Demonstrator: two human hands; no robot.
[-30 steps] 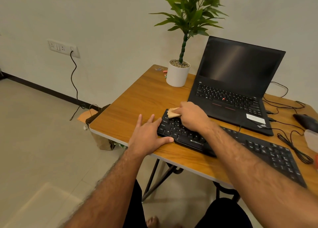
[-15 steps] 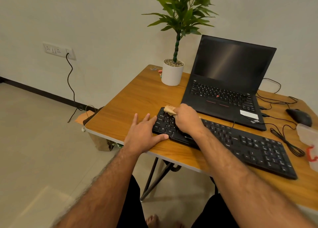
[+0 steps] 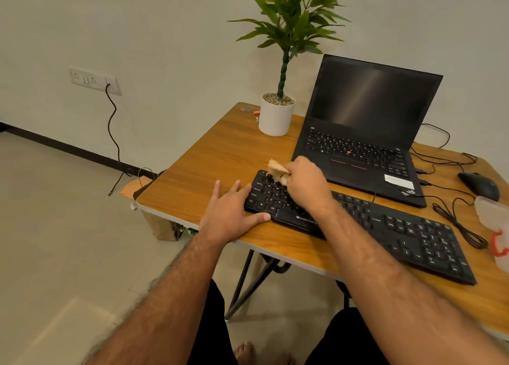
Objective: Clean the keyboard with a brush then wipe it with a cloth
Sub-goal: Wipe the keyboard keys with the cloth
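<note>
Fingers of my left hand (image 3: 230, 216) lie straight and spread, flat against the left end of the black Zebronics keyboard (image 3: 385, 227), the thumb running along its front edge and the palm resting on the wooden table (image 3: 209, 169) just beside it. My right hand (image 3: 307, 184) is curled over the keys at the keyboard's left part, pinching a crumpled beige cloth (image 3: 276, 169) between thumb and fingertips; the cloth pokes out past my knuckles and sits above the keyboard's far left corner, touching or nearly touching the keys, I cannot tell which. That keyboard runs slantwise along the near edge of the table, its left end farther from me than its right, white lettering showing on the keys and the brand name printed on the front lip. Just behind the keyboard stands an open ThinkPad laptop (image 3: 366, 133) with a dark screen. Behind the keyboard's left end, beside the laptop, is a white pot with a green plant (image 3: 276, 114). Beyond the keyboard's right end lie a black mouse (image 3: 479, 185), loose cables (image 3: 457, 221) and a clear plastic box (image 3: 495, 227) with a red clip.
</note>
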